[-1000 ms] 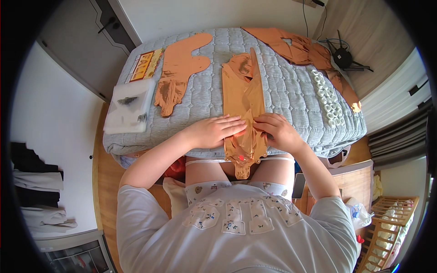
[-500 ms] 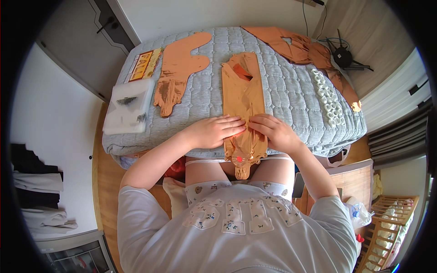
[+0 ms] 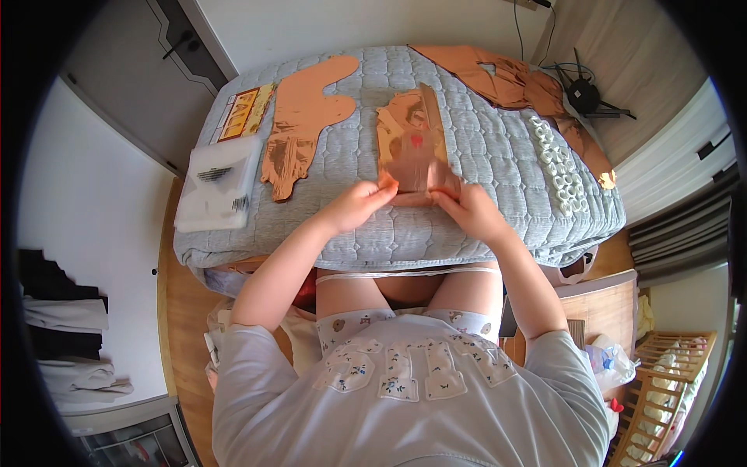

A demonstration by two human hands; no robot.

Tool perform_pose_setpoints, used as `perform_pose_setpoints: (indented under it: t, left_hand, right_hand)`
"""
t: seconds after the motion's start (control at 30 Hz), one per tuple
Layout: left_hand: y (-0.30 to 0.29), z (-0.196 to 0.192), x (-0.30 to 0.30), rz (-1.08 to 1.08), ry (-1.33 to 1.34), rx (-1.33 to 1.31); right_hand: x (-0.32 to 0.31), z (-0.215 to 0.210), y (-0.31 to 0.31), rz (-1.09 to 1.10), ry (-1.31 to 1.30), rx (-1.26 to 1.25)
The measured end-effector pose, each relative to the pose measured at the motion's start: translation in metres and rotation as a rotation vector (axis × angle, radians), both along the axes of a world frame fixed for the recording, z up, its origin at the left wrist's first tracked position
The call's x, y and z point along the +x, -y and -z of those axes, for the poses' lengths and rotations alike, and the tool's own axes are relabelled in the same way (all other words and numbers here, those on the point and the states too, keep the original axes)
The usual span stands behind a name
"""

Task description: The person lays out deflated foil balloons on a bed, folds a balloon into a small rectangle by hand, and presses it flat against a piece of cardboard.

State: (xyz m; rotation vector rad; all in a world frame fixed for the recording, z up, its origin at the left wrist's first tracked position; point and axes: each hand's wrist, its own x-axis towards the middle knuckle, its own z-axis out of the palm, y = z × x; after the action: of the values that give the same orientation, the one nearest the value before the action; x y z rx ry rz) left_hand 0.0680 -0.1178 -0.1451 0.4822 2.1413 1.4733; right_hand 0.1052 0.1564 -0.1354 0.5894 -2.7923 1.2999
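Note:
A deflated copper-coloured foil balloon [image 3: 416, 148] lies on the grey quilted bed in front of me. Its near part is folded up over the far part, with a red spot showing on the turned-over layer. My left hand [image 3: 364, 204] pinches the left corner of the fold. At the right end of the same folded edge, my right hand [image 3: 471, 213] grips the foil with fingers closed. Motion smears the foil between the hands a little. To the left rests another flat foil balloon [image 3: 303, 117], with a curvy outline.
A bed [image 3: 350, 156] carries a stack of clear plastic bags [image 3: 218, 187], a yellow-and-red printed package [image 3: 245, 113], several small white rolls [image 3: 562, 171], and a larger copper foil sheet [image 3: 513, 82]. A black router [image 3: 583, 95] stands behind at right. A wooden crib [image 3: 661, 389] is at lower right.
Both hands have gone from lying flat on the balloon to pinching its edge. The balloon's near end, which hung over the bed's edge, is now folded away from me onto the rest.

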Motion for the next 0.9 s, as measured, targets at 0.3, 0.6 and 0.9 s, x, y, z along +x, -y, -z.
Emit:
perform_pose_setpoints:
  t: [0.3,0.6,0.9]
  left_hand:
    - [-0.018,0.008,-0.011,-0.159,-0.022,0.244]
    - [-0.007,0.001,0.017,0.107,-0.479,-0.085]
    - [-0.006,0.015,0.022,0.266,-1.008,-0.223]
  right_hand:
    - [-0.041,0.009,0.003,0.149,0.312,-0.151]
    - [0.009,0.0,-0.007,-0.18,-0.026,-0.056]
    - [0.025,0.018,-0.013,-0.188,-0.435,-0.041]
